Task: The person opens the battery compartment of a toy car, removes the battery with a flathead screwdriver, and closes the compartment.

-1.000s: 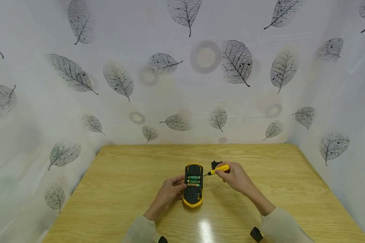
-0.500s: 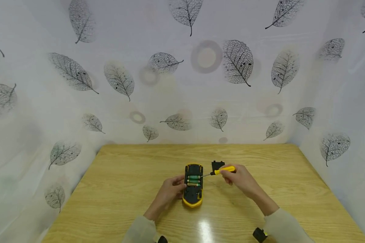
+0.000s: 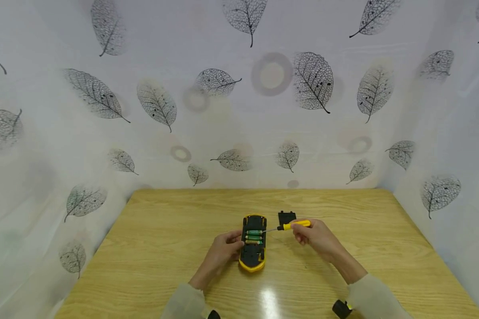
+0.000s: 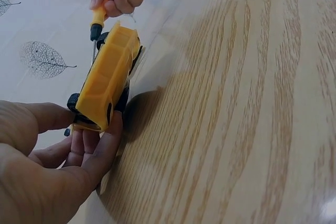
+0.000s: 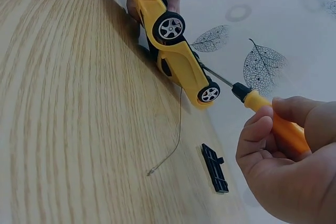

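Observation:
A yellow toy car (image 3: 253, 261) lies upside down on the table, its black underside facing up. In its uncovered compartment sit three batteries (image 3: 254, 238), two green and one with a golden end. My left hand (image 3: 222, 250) grips the car by its left side, with thumb and fingers around it in the left wrist view. A screwdriver (image 3: 297, 225) with a yellow handle is held in my right hand (image 3: 317, 237), between thumb and curled fingers. Its shaft (image 5: 218, 75) reaches the compartment's right edge beside the farthest battery. The exact tip contact is too small to tell.
A black battery cover (image 3: 286, 217) lies on the wooden table (image 3: 175, 221) behind the screwdriver. From the car a thin wire (image 5: 178, 135) trails over the tabletop in the right wrist view. A leaf-printed curtain (image 3: 231, 119) surrounds the back and sides.
My right hand has shifted right and slightly nearer, so the screwdriver lies flatter, its tip staying by the compartment edge. More of the black cover shows. The left hand still holds the car.

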The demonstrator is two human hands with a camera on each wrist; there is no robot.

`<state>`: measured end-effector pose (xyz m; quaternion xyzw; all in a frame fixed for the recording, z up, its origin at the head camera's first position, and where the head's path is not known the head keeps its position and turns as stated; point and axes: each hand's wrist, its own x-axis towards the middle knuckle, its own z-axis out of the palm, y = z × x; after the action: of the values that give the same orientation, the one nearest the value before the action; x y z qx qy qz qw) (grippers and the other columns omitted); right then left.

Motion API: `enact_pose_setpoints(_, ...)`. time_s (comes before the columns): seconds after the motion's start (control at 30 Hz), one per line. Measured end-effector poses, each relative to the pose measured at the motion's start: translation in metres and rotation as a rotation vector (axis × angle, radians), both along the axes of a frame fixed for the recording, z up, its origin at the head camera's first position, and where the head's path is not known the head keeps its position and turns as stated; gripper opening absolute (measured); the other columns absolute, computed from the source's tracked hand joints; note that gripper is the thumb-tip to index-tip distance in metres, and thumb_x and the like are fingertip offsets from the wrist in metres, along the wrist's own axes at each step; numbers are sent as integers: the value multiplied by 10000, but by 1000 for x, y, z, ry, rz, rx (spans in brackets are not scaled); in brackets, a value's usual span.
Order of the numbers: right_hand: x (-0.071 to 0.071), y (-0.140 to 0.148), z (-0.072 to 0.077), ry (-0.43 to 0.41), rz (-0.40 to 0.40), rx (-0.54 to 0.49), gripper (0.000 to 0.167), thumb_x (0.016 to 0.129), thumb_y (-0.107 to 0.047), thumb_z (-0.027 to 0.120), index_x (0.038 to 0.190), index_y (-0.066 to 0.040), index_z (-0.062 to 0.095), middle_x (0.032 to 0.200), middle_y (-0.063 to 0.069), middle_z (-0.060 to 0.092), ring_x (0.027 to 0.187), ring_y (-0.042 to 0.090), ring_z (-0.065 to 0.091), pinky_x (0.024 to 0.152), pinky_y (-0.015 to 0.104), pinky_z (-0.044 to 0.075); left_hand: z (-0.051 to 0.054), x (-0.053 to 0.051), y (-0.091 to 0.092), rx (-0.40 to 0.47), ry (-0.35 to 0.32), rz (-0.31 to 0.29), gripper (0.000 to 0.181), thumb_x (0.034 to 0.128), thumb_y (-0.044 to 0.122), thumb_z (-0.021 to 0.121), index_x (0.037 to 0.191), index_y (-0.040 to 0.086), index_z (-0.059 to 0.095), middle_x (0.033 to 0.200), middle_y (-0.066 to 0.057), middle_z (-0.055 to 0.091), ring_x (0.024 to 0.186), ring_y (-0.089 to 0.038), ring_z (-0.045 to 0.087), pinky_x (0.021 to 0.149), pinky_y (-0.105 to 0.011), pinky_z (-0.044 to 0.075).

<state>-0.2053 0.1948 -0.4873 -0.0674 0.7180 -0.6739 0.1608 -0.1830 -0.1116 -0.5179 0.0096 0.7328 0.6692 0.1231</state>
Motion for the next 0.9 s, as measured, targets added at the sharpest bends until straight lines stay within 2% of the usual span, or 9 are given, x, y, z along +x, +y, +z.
enact_pose_setpoints(0.33,5,-2,12,-8,-26,-25,367,1073,-172,587,1259,143,558,860,80,590,714,132,513,649,259,479,-1,0,0,1,-21,9,463,1004,43,652,1425,-112,536,1098,-125,625,935,-159,610,754,-319,601)
enact_pose_setpoints(0.5,6,-3,16,-11,-45,-37,417,1068,-165,595,1330,155,537,819,60,571,703,135,483,654,265,456,-2,1,0,8,-19,5,472,1007,48,650,1432,-117,525,1113,-130,627,944,-160,614,765,-325,603)
enact_pose_setpoints(0.67,5,-3,15,0,-38,-55,466,1059,-151,608,1376,174,506,807,62,572,698,132,478,651,258,444,-1,1,0,5,-16,6,475,1010,57,650,1435,-113,525,1112,-127,627,945,-160,610,766,-326,602)
enact_pose_setpoints(0.9,5,-3,10,26,-39,-78,412,1042,-150,637,1293,167,555,762,58,548,683,139,467,643,280,425,-1,1,1,8,-19,9,476,1009,60,654,1433,-113,526,1123,-131,627,953,-162,613,773,-332,603)
